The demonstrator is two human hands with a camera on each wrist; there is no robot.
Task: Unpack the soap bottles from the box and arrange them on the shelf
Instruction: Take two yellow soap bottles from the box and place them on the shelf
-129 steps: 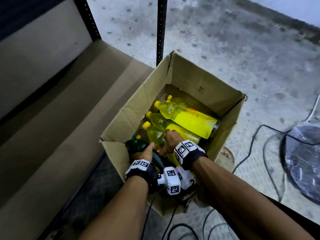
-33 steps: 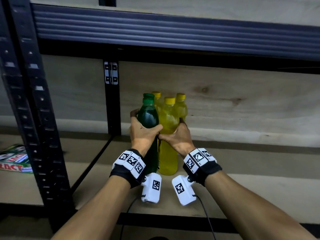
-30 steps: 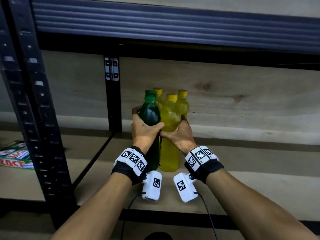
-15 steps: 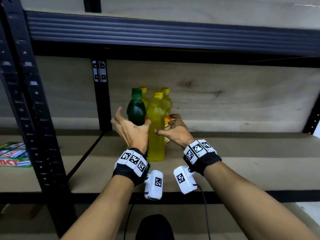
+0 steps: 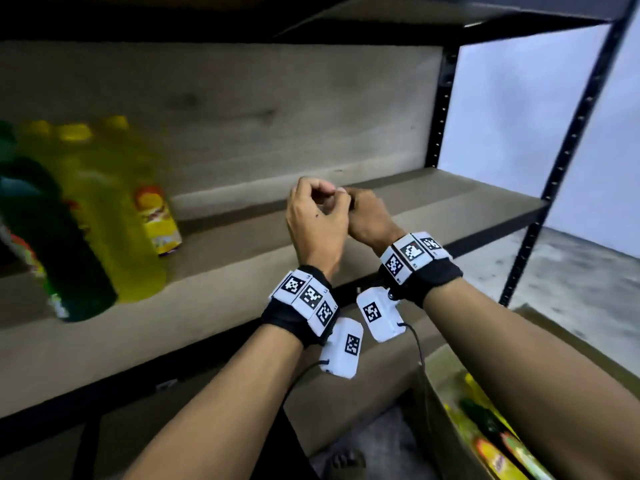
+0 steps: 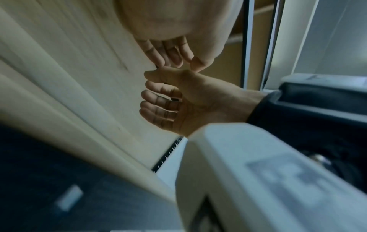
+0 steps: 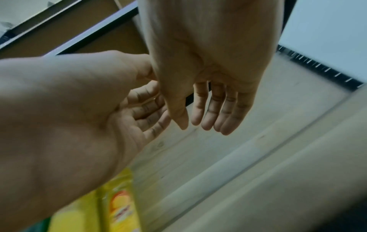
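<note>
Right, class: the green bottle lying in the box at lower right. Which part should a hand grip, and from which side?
Probably its body, from above. The green bottle lies on its side in the open-topped cardboard box, with yellow bottles close beside it, so only its upper side looks reachable.

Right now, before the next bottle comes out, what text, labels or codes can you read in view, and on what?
Nothing reads as words.
Yellow bottle label: red and yellow design, lettering too blurred.
Green bottle label: blurred.
Bottles in the box: labels blurred.
Wrist bands and wrist cameras: black-and-white square codes, no letters.
</note>
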